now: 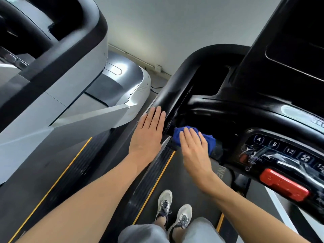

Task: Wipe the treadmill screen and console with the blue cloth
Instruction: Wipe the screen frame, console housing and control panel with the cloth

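We press the blue cloth (194,137) flat-fingered under our right hand (193,149) at the console's (228,109) left end; left hand (147,134) rests open on the handrail (175,88). Screen (296,50) and buttons (280,149) probably remain.

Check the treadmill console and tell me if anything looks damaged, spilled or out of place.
Nothing stands out. The console looks intact, no spill visible. The right hand presses the cloth flat at the console's left end; the left hand rests flat beside the handrail.
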